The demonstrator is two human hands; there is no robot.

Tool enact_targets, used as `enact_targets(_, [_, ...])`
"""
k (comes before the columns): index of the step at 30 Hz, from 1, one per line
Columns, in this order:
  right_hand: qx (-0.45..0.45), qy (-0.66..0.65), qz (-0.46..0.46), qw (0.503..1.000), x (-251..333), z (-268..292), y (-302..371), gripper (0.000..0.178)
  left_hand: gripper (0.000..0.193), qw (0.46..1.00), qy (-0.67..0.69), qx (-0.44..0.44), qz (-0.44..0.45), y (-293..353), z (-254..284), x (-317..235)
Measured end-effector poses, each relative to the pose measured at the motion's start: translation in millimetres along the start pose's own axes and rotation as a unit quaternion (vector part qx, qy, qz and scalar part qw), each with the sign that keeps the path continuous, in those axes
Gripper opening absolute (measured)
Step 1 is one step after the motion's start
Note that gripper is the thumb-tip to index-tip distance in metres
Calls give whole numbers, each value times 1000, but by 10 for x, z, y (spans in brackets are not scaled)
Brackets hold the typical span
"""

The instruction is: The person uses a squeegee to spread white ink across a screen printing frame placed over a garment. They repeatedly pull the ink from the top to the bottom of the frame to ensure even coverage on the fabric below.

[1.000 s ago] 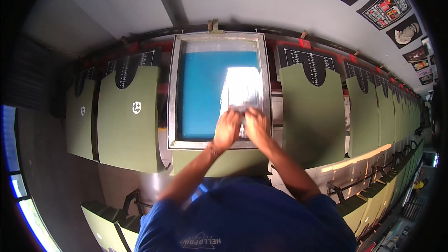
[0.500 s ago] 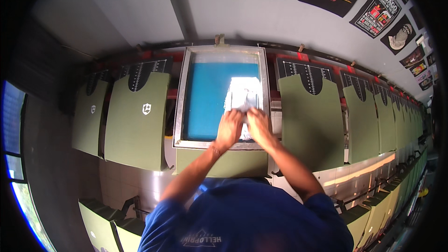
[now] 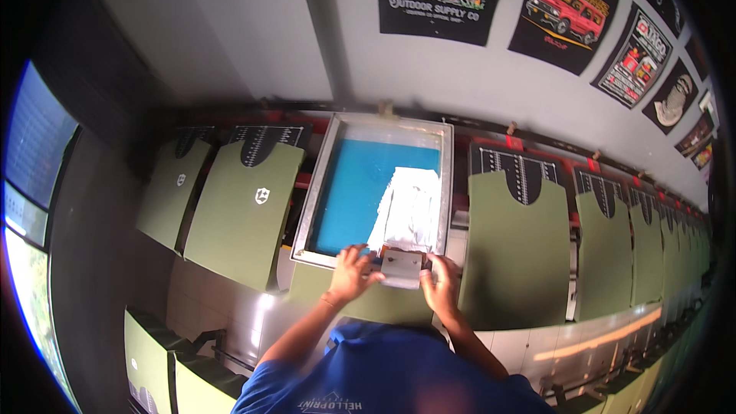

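Observation:
A metal-framed printing screen (image 3: 313,192) with blue mesh lies over a green shirt (image 3: 395,308). White ink (image 3: 412,203) covers a strip on the right side of the mesh. A squeegee with a metal handle (image 3: 402,269) leans at the screen's near edge, below the ink. My left hand (image 3: 351,272) is at its left end, fingers spread and thumb close to the handle. At its right end is my right hand (image 3: 441,285), also with fingers apart. Whether either hand touches the squeegee is hard to make out.
Green shirts on boards stand in a row to both sides: a printed one (image 3: 241,207) at left, a plain one (image 3: 517,249) at right. A dark rail (image 3: 491,129) runs behind them. More shirts (image 3: 201,379) lie behind me. Printed posters (image 3: 563,11) hang on the wall.
My hands have come toward me with the squeegee, from the mesh to the screen's near edge. Their fingers have spread from a closed grip. The view has shifted and tilted.

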State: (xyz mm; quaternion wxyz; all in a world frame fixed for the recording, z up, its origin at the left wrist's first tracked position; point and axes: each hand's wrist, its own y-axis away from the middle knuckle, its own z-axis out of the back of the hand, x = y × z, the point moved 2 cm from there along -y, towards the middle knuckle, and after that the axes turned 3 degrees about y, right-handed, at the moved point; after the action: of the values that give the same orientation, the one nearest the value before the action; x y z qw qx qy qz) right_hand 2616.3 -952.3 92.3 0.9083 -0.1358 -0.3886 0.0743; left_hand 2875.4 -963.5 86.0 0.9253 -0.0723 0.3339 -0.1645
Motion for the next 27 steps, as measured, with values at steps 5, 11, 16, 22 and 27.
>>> enact_targets(5, [-82,-151,-392,904,-867,-415,203,43,33,952,-104,-233,170,16,402,1057])
enact_targets(11, [-160,-139,-325,922,-947,-694,176,46,40,939,-13,-113,324,122,546,1777])
enact_targets(16, [-140,-152,-334,920,-895,-611,147,40,52,925,87,-96,356,86,493,1848])
enact_targets(22, [-109,-237,-360,896,-820,-460,166,45,56,939,23,-127,319,-46,655,1656])
enact_targets(27, [-122,-288,-356,880,-906,-65,213,42,58,902,120,-134,393,-70,785,1042])
